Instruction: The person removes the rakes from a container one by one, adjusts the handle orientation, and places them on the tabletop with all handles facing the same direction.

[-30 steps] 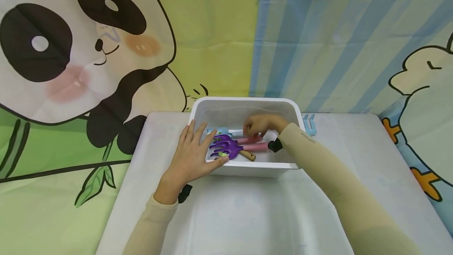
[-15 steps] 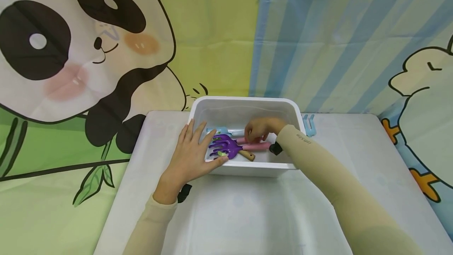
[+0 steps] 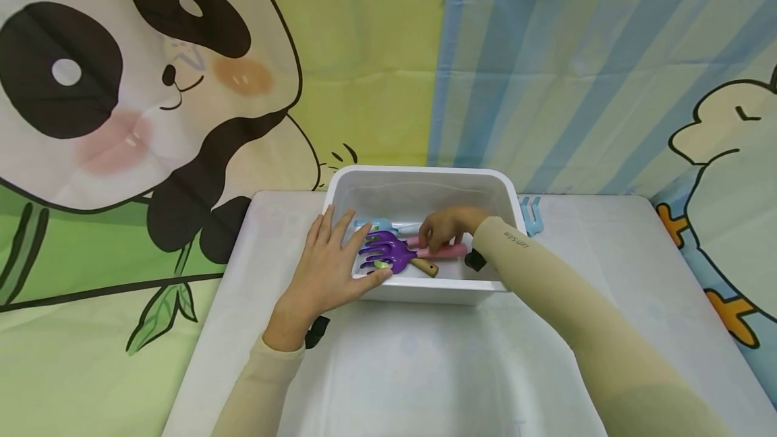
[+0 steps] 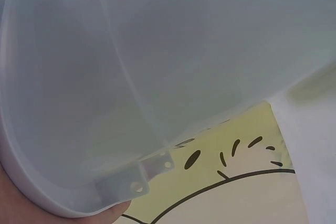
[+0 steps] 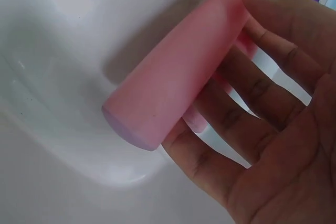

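Note:
In the head view my right hand reaches into a white plastic tub. It pinches the pink handle of a purple toy hand rake, thumb on top and fingers beneath. A second pink handle lies behind the first, partly covered by the hand. Over the tub's front left corner rests my left hand, its straight fingers spread and its thumb along the front rim. The left wrist view mostly shows the tub's outside wall.
Inside the tub lie a light blue tool and a short wooden handle, whose other end is covered by the rake. A light blue forked piece stands just right of the tub. Behind the white table hangs a printed cloth.
My right hand has come from the back of the tub toward its front and taken the pink handle of the rake between thumb and fingers. The left hand has stayed put.

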Action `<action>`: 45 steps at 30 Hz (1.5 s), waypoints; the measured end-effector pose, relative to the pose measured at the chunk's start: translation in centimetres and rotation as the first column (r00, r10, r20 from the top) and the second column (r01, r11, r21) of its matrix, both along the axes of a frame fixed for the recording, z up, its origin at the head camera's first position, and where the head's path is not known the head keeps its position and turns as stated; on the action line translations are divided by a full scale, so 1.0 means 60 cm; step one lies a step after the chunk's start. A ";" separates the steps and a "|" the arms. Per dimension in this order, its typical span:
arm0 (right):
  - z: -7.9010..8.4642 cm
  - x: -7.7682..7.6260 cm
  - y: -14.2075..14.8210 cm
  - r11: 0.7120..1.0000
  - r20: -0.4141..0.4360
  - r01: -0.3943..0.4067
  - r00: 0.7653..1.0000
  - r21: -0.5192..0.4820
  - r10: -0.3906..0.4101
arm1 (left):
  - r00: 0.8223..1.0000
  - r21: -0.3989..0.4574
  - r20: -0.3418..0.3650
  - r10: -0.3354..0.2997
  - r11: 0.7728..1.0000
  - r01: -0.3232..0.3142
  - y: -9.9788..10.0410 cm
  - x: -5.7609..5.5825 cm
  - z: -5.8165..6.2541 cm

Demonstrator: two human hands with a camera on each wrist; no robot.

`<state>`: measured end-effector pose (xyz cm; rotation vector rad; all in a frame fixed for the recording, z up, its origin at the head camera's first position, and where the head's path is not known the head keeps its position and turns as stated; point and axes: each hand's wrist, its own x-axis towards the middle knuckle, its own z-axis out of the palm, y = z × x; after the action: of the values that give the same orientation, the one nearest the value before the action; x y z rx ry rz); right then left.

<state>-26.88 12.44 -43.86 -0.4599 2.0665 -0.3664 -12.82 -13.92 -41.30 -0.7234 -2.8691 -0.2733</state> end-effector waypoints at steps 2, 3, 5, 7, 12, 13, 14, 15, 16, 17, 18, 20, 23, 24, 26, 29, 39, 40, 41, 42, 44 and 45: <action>-0.002 0.001 -0.001 1.000 0.005 0.001 1.000 0.006 -0.001 | 1.000 0.000 -0.004 -0.002 1.000 0.002 0.000 0.000 -0.001; -0.003 0.001 -0.001 1.000 0.005 -0.001 1.000 0.009 0.001 | 1.000 0.000 -0.006 -0.003 1.000 0.003 0.000 0.000 -0.001; -0.005 0.002 -0.002 1.000 0.007 -0.003 1.000 0.012 0.003 | 1.000 0.001 -0.006 -0.005 1.000 0.005 0.000 -0.001 -0.001; -0.005 0.003 -0.003 1.000 0.008 -0.010 1.000 0.014 0.010 | 1.000 0.000 -0.007 -0.007 1.000 0.007 0.000 -0.001 -0.001; -0.005 0.004 -0.003 0.999 0.031 -0.029 0.999 0.025 0.028 | 1.000 0.000 -0.002 -0.007 1.000 0.007 0.000 -0.001 -0.002; -0.004 0.003 -0.002 0.999 0.036 -0.032 0.999 0.027 0.031 | 1.000 -0.001 -0.001 -0.006 1.000 0.006 0.000 -0.001 -0.002; -0.004 0.003 -0.002 0.999 0.040 -0.034 0.999 0.029 0.033 | 1.000 -0.001 0.002 -0.005 1.000 0.005 0.000 -0.001 -0.001; -0.004 0.002 -0.002 0.999 0.044 -0.036 0.998 0.030 0.035 | 1.000 -0.001 0.005 -0.003 1.000 0.003 0.000 -0.001 -0.001; -0.003 0.002 -0.002 0.999 0.047 -0.038 0.998 0.032 0.036 | 1.000 0.001 0.008 -0.002 1.000 0.002 0.000 -0.002 -0.001; -0.003 0.001 -0.002 0.999 0.049 -0.040 0.998 0.034 0.038 | 1.000 0.003 0.008 -0.001 1.000 0.001 0.000 -0.002 0.000; -0.002 0.001 -0.002 0.998 0.049 -0.043 0.998 0.034 0.042 | 1.000 0.004 0.007 0.000 1.000 0.000 0.000 -0.002 0.000; -0.001 0.001 -0.002 0.998 0.047 -0.051 0.998 0.035 0.049 | 1.000 0.007 0.006 -0.001 1.000 0.001 0.000 -0.002 0.001; 0.000 0.001 -0.002 0.998 0.043 -0.052 0.998 0.035 0.051 | 1.000 0.011 0.005 -0.003 1.000 0.003 0.000 -0.002 0.001; 0.001 0.001 -0.002 0.998 0.039 -0.052 0.998 0.036 0.051 | 1.000 0.011 0.006 -0.003 1.000 0.003 0.000 -0.001 0.001; 0.005 0.002 -0.002 0.998 0.026 -0.056 0.998 0.039 0.055 | 1.000 0.014 0.010 -0.004 1.000 0.004 0.000 -0.001 0.002; 0.013 0.001 -0.001 0.996 0.006 -0.075 0.997 0.043 0.075 | 1.000 0.017 0.014 -0.005 1.000 0.005 0.000 -0.001 0.002; 0.036 -0.004 0.005 0.998 -0.040 -0.070 0.997 -0.003 0.070 | 1.000 0.024 0.011 -0.006 1.000 0.006 -0.001 -0.001 0.002; 0.037 -0.004 0.005 0.998 -0.040 -0.066 0.997 -0.012 0.065 | 1.000 0.025 0.011 -0.006 1.000 0.006 -0.001 -0.002 0.002; 0.037 -0.004 0.006 0.998 -0.039 -0.060 0.998 -0.019 0.059 | 1.000 0.026 0.010 -0.007 1.000 0.007 -0.001 -0.002 0.002; 0.038 -0.004 0.007 0.998 -0.037 -0.055 0.998 -0.026 0.054 | 1.000 0.025 0.011 -0.007 1.000 0.006 -0.001 -0.002 0.001; 0.039 -0.005 0.008 0.998 -0.027 -0.039 0.999 -0.039 0.038 | 1.000 0.021 0.011 -0.005 1.000 0.005 -0.001 -0.002 0.000; 0.040 -0.004 0.009 0.998 -0.025 -0.033 0.999 -0.044 0.032 | 1.000 0.019 0.013 -0.004 1.000 0.004 -0.001 -0.003 0.000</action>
<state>-27.15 13.01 -41.49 -0.5266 2.0749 -0.3892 -12.98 -13.99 -41.29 -0.7265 -2.8739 -0.3061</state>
